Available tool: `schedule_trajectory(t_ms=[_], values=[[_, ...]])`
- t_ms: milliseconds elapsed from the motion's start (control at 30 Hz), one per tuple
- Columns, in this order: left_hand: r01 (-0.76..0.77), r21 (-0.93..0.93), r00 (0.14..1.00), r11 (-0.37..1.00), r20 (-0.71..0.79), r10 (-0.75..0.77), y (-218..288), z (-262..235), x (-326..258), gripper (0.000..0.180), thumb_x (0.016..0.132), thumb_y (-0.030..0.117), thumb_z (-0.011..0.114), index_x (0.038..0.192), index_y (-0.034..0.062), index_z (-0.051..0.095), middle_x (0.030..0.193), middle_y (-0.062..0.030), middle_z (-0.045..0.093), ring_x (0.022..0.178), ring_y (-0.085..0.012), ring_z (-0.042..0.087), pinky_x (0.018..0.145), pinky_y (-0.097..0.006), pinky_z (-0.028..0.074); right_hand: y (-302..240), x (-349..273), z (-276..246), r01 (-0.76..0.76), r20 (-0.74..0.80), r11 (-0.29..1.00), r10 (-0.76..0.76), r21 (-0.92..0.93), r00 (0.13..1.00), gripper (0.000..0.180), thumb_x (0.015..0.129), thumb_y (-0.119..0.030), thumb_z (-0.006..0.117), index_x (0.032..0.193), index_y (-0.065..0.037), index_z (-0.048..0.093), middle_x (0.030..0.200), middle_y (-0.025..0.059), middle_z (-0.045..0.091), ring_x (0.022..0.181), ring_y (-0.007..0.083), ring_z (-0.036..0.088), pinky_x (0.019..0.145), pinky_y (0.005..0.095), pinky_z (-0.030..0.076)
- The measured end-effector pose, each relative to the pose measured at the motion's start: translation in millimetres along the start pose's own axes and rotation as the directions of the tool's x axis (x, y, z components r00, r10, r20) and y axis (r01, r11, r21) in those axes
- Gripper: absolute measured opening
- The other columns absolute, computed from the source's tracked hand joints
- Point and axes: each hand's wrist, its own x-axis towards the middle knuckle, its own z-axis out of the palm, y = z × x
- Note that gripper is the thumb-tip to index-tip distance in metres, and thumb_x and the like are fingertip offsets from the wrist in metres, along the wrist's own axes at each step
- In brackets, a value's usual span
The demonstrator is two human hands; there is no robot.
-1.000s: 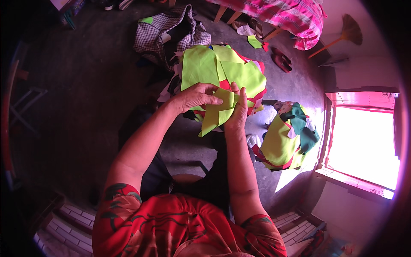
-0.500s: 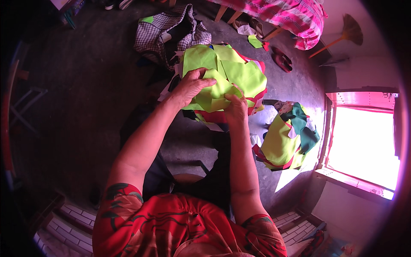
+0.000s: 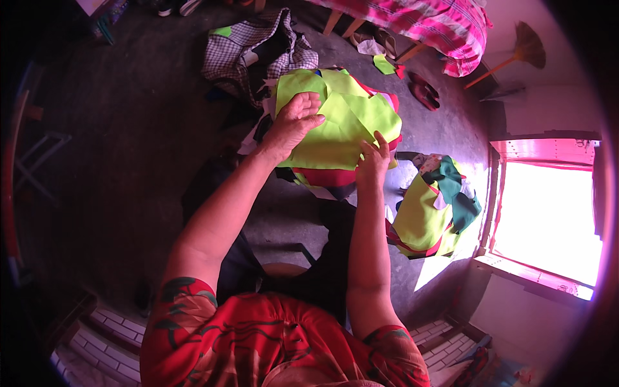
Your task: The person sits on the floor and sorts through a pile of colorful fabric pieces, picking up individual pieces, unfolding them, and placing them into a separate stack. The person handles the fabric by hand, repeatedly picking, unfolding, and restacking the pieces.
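Observation:
A lime-green piece of cloth (image 3: 335, 126) lies spread over a pile of fabric pieces in front of me, with red cloth (image 3: 325, 177) showing under its near edge. My left hand (image 3: 295, 126) is over the left part of the green cloth, thumb apart from the slightly curled fingers, and grips nothing. At the cloth's right near edge is my right hand (image 3: 374, 158), its index finger stretched out and its other fingers partly hidden. Nothing shows in its grasp. What holds the pile up is hidden under the fabric.
To the right stands a second heap of lime and dark green cloth (image 3: 422, 216). A checked cloth (image 3: 235, 58) lies on the floor beyond the pile. Farther off are a dark red shoe (image 3: 423, 91), a pink plaid cover (image 3: 425, 19) and a broom (image 3: 530, 48). Bright light enters at right.
The folded flap of green cloth that both hands were holding now lies flat on the pile. My fingers have loosened, and my right hand has shifted slightly right.

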Motion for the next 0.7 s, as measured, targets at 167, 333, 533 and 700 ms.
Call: schedule_trajectory(t_ms=[167, 333, 533, 700], values=[[-0.04, 0.109, 0.998, 0.993, -0.048, 0.046, -2, -6, 0, 0.044, 0.082, 0.012, 0.061, 0.122, 0.002, 0.045, 0.127, -0.0101, 0.046, 0.122, -0.0227, 0.04, 0.1, -0.032, 0.034, -4, -2, -2, 0.043, 0.05, 0.991, -0.037, -0.124, 0.998, 0.047, 0.075, 0.002, 0.059, 0.121, -0.005, 0.049, 0.079, 0.0061, 0.057, 0.063, 0.0121, 0.052, 0.056, 0.0241, 0.041], [0.04, 0.064, 0.998, 0.997, -0.043, -0.038, 4, -8, -1, 0.042, 0.081, 0.014, 0.062, 0.119, 0.0028, 0.048, 0.121, -0.011, 0.049, 0.118, -0.0223, 0.042, 0.098, -0.032, 0.035, -6, -3, -4, 0.204, 0.151, 0.699, -0.139, -0.685, 0.979, 0.044, 0.069, -0.005, 0.064, 0.114, -0.005, 0.059, 0.078, 0.0089, 0.058, 0.068, 0.0183, 0.056, 0.064, 0.0305, 0.045], [0.078, 0.065, 0.996, 0.995, -0.038, -0.076, 6, -8, -1, 0.036, 0.08, 0.016, 0.063, 0.113, 0.005, 0.052, 0.112, -0.0134, 0.052, 0.109, -0.0191, 0.047, 0.095, -0.03, 0.037, 3, 13, -22, 0.275, 0.091, 0.555, -0.336, -0.785, 0.937, 0.049, 0.071, -0.011, 0.066, 0.118, -0.005, 0.058, 0.092, 0.0153, 0.063, 0.087, 0.0256, 0.061, 0.08, 0.0334, 0.047], [0.08, 0.069, 0.996, 0.994, -0.05, -0.077, 5, -11, -1, 0.035, 0.08, 0.017, 0.063, 0.112, 0.0053, 0.052, 0.11, -0.0119, 0.053, 0.105, -0.0171, 0.049, 0.093, -0.029, 0.037, -5, 1, -14, 0.309, 0.121, 0.451, -0.398, -0.837, 0.909, 0.051, 0.071, -0.017, 0.068, 0.119, -0.005, 0.056, 0.126, 0.0211, 0.045, 0.11, 0.0333, 0.05, 0.089, 0.0377, 0.044]])
